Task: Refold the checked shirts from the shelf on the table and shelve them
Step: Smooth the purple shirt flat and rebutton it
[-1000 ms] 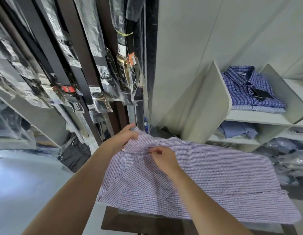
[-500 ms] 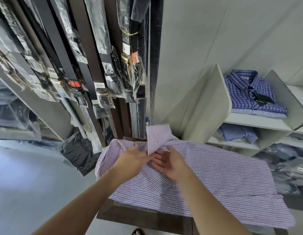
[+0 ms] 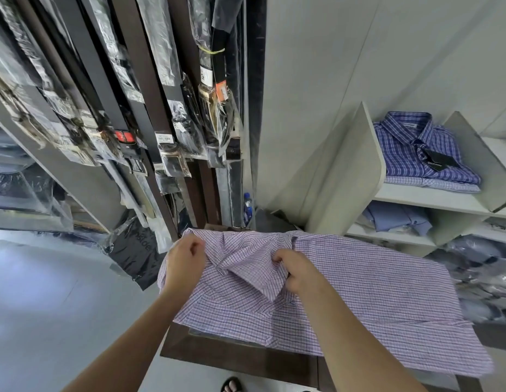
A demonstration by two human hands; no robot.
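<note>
Folded down since before, the collar flap [image 3: 257, 275] lies limp on the pink checked shirt [image 3: 373, 284], spread creased over the dark wooden table [image 3: 232, 356]. Left hand [image 3: 183, 263] and right hand [image 3: 299, 274] each pinch its thin woven cloth with curled fingers.

Belts [image 3: 144, 69] in plastic hanging top L, water bottle [image 3: 247, 202] ctr — black bag [image 3: 138, 250] below

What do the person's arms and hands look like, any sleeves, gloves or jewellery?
Both are bare: the left hand and right hand wear no gloves or visible rings, and neither wrist shows a watch or band. The left forearm and right forearm show no sleeve up to the frame's edge.
</note>
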